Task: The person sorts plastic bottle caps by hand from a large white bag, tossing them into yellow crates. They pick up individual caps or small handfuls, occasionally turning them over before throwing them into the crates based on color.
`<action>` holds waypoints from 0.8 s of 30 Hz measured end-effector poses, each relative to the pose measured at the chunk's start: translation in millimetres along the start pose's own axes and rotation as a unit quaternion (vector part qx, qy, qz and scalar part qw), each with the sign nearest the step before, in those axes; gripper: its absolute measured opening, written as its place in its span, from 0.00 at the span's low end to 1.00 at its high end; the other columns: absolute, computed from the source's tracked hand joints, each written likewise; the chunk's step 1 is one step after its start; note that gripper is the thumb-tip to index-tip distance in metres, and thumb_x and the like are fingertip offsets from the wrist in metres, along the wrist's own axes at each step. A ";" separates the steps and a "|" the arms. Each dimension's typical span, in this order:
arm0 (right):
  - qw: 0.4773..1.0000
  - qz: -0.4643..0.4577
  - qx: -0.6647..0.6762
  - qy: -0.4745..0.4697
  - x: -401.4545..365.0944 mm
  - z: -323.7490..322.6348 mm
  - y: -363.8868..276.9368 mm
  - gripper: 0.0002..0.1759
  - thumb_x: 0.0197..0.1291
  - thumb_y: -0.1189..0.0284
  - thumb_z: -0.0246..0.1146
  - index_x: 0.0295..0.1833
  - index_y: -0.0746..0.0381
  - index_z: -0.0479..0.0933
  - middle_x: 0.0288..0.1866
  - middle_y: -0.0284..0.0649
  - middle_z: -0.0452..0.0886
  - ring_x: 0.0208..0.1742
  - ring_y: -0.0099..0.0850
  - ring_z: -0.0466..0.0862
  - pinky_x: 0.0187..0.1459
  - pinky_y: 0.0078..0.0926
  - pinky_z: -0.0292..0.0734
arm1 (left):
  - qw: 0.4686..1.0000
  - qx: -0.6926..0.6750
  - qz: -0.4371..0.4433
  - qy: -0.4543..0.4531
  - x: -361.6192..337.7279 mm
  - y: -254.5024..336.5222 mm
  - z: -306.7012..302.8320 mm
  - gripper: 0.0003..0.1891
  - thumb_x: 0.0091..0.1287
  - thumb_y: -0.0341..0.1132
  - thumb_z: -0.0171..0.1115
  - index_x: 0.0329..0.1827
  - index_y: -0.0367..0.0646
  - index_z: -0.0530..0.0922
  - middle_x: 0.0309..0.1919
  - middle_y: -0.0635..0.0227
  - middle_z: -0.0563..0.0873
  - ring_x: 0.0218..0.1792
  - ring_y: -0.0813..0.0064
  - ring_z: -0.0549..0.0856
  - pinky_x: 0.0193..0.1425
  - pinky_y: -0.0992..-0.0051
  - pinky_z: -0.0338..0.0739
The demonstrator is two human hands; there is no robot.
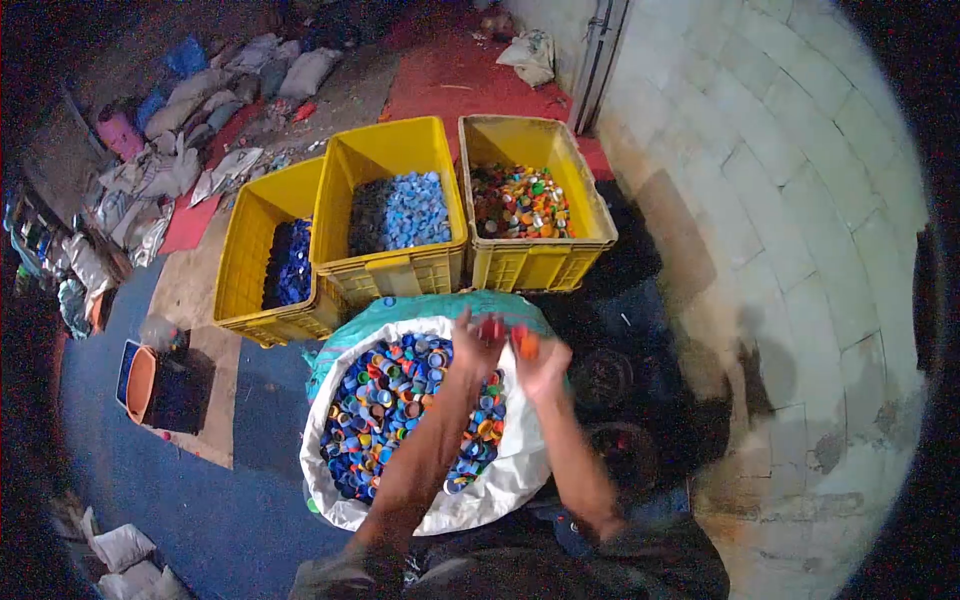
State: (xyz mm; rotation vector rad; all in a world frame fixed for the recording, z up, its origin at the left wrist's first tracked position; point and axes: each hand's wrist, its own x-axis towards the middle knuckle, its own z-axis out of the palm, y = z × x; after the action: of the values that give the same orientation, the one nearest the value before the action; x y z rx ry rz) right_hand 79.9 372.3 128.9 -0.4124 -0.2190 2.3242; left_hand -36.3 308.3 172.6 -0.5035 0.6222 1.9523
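A white sack [522, 455] with its mouth rolled wide is full of mixed bottle caps [385, 400] in blue, orange, green, white and other colours. Over its far right rim, my left hand [470, 348] is closed around red bottle caps [491, 329]. Close beside it, my right hand [545, 370] pinches an orange-red bottle cap [527, 344] at the fingertips. Both hands are slightly blurred. My left forearm crosses above the sack and hides part of the caps. Green sacking [400, 312] shows behind the white rim.
Beyond the sack stand three yellow crates: one with dark blue caps [232, 275], one with light blue [388, 140], one with red, orange and mixed caps [515, 128]. A pale block wall [790, 250] rises on the right. An orange container [141, 383] and piled sacks [190, 100] lie left.
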 end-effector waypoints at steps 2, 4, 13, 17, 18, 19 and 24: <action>0.997 -0.042 0.011 -0.069 29.1 112.3 -34.9 0.23 0.56 0.60 0.50 0.48 0.70 0.70 0.51 0.52 0.78 0.54 0.49 0.78 0.63 0.49 0.68 | 0.971 -0.071 -0.024 -0.228 26.1 37.7 61.2 0.34 0.61 0.63 0.54 0.46 0.33 0.71 0.40 0.53 0.77 0.43 0.59 0.77 0.50 0.65 0.76; 0.993 -0.065 -0.066 -0.068 56.1 151.6 -58.3 0.24 0.54 0.62 0.50 0.48 0.72 0.66 0.58 0.59 0.70 0.60 0.56 0.70 0.66 0.53 0.61 | 0.893 -0.071 -0.073 -0.439 74.7 75.7 87.3 0.43 0.59 0.66 0.53 0.56 0.28 0.67 0.48 0.47 0.76 0.48 0.54 0.76 0.54 0.63 0.75; 0.996 -0.023 -0.060 0.069 42.5 88.7 -45.5 0.22 0.52 0.69 0.53 0.51 0.72 0.63 0.64 0.60 0.59 0.70 0.54 0.56 0.73 0.54 0.45 | 0.990 0.004 0.136 -0.047 -28.1 139.5 -27.3 0.40 0.65 0.58 0.54 0.67 0.30 0.59 0.58 0.48 0.72 0.49 0.57 0.74 0.59 0.60 0.68; 0.948 0.004 -0.308 0.080 -13.9 2.3 15.5 0.29 0.63 0.64 0.56 0.66 0.66 0.61 0.63 0.50 0.64 0.63 0.44 0.68 0.66 0.44 0.63 | 0.981 -0.038 0.184 0.050 -94.4 140.1 -148.5 0.23 0.70 0.48 0.49 0.54 0.35 0.70 0.51 0.57 0.77 0.55 0.59 0.75 0.60 0.60 0.69; 0.908 0.010 -0.408 0.092 -33.7 -6.3 29.8 0.26 0.62 0.67 0.57 0.64 0.64 0.64 0.60 0.47 0.68 0.59 0.39 0.72 0.60 0.37 0.70 | 0.975 -0.060 0.197 0.083 -111.1 133.9 -171.5 0.21 0.70 0.48 0.49 0.52 0.37 0.71 0.47 0.59 0.79 0.50 0.61 0.77 0.56 0.61 0.71; 0.874 -0.001 -0.484 0.035 -48.5 -26.9 39.9 0.27 0.58 0.68 0.61 0.62 0.64 0.67 0.55 0.46 0.74 0.53 0.34 0.76 0.53 0.32 0.74 | 0.974 -0.034 0.213 0.066 -128.8 126.3 -194.9 0.19 0.70 0.48 0.50 0.50 0.39 0.72 0.43 0.62 0.79 0.46 0.64 0.77 0.54 0.62 0.72; 0.604 -0.021 -0.793 -0.073 -115.3 -72.6 92.3 0.19 0.52 0.75 0.67 0.50 0.65 0.74 0.27 0.35 0.77 0.31 0.26 0.78 0.36 0.27 0.74 | 0.954 0.050 0.270 0.120 -181.2 87.6 -282.9 0.07 0.65 0.38 0.58 0.35 0.45 0.73 0.26 0.75 0.75 0.24 0.80 0.73 0.30 0.80 0.67</action>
State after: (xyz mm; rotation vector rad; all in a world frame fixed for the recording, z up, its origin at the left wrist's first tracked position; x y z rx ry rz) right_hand 122.0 228.0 61.9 -0.9604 -2.3589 1.4232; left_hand -14.8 -24.5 76.0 -0.5518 1.1010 2.3706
